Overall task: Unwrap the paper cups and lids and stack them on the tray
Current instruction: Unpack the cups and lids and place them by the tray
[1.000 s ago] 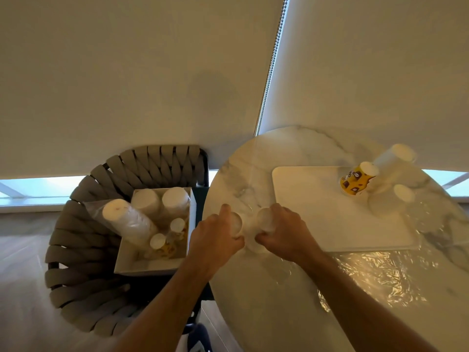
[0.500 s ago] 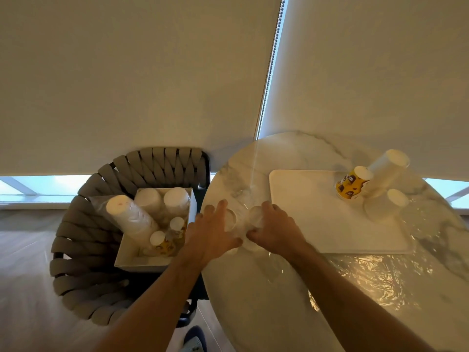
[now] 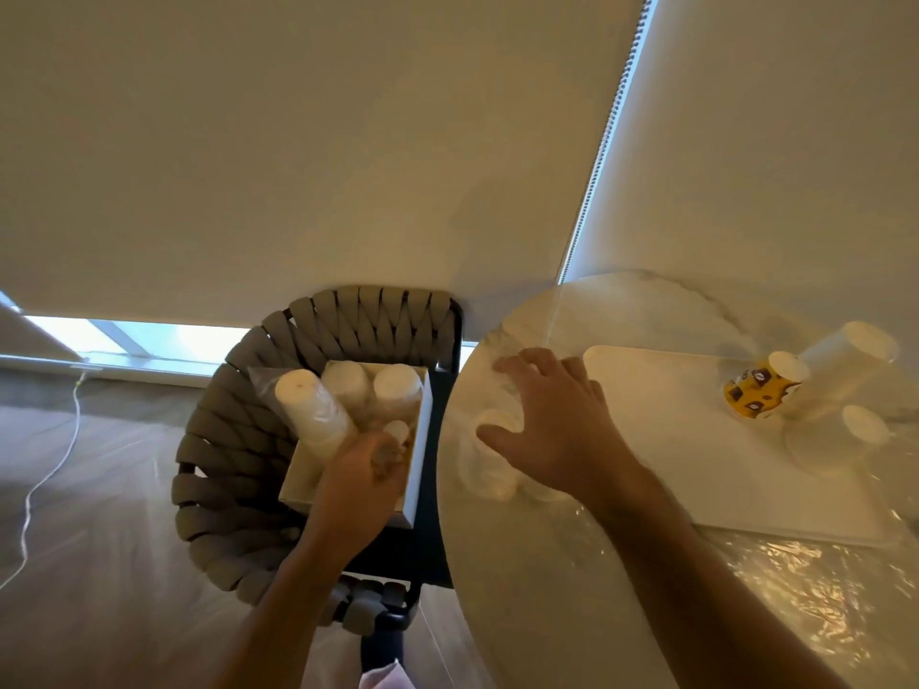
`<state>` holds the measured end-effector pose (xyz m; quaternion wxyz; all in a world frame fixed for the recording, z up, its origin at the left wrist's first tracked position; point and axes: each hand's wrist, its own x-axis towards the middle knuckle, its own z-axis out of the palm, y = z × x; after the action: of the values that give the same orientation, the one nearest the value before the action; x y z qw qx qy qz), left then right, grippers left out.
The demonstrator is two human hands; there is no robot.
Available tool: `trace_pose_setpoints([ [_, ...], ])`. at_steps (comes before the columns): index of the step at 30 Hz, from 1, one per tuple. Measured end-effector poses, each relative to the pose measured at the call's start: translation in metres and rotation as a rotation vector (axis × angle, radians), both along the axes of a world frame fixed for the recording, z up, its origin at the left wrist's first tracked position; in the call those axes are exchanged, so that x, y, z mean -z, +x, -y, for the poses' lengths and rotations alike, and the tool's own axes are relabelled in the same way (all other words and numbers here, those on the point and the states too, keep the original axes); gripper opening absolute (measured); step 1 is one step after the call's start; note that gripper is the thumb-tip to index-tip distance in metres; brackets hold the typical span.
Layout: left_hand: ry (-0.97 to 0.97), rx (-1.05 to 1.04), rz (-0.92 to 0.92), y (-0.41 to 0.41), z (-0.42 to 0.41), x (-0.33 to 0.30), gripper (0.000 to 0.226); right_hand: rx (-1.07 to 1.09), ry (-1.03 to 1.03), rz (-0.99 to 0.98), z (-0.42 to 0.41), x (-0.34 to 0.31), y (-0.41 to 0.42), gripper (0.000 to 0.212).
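A white tray (image 3: 671, 440) lies on the round marble table (image 3: 522, 589). At its far right end stand a yellow patterned cup stack (image 3: 756, 390), a tall white stack (image 3: 840, 360) and a shorter white stack (image 3: 855, 430). My right hand (image 3: 557, 430) hovers with spread fingers over small white cups (image 3: 492, 440) near the table's left edge; they look blurred. My left hand (image 3: 363, 484) reaches into a white box (image 3: 420, 440) on the chair, beside a small stack (image 3: 398, 430). Its fingers are blurred. A wrapped sleeve of cups (image 3: 308, 410) leans in the box.
The box sits on a woven grey chair (image 3: 233, 440) left of the table, with two more white stacks (image 3: 373, 385) at its back. Crumpled clear plastic (image 3: 795, 589) lies on the table in front of the tray. Roller blinds hang behind.
My left hand has left the small cups on the table and moved left into the box on the chair. My right hand has opened its fingers over the cups. The view shifted left.
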<state>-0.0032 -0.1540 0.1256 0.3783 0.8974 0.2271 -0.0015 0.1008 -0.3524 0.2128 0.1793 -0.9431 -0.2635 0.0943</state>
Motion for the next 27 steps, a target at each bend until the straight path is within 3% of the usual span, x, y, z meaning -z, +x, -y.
trace_pose_setpoints([
  [3,-0.064,0.035,-0.020,-0.005,-0.032,0.025,0.010,-0.056,0.182,-0.068,-0.044,0.006,-0.008,0.041],
  [5,0.040,0.076,-0.073,-0.005,-0.052,0.037,0.007,-0.075,0.200,-0.142,-0.077,0.025,-0.013,0.026],
  [10,0.177,0.175,-0.243,0.014,-0.104,0.094,0.029,0.066,0.163,-0.364,-0.149,0.106,-0.014,0.015],
  [14,0.205,0.293,-0.319,0.036,-0.128,0.147,0.049,0.250,0.080,-0.517,-0.184,0.173,-0.001,0.019],
  [18,0.238,0.443,-0.331,0.050,-0.139,0.197,0.060,0.390,0.059,-0.550,-0.207,0.230,0.016,0.040],
  [27,0.209,0.540,-0.301,0.067,-0.157,0.250,0.037,0.375,-0.033,-0.665,-0.242,0.299,0.052,0.060],
])
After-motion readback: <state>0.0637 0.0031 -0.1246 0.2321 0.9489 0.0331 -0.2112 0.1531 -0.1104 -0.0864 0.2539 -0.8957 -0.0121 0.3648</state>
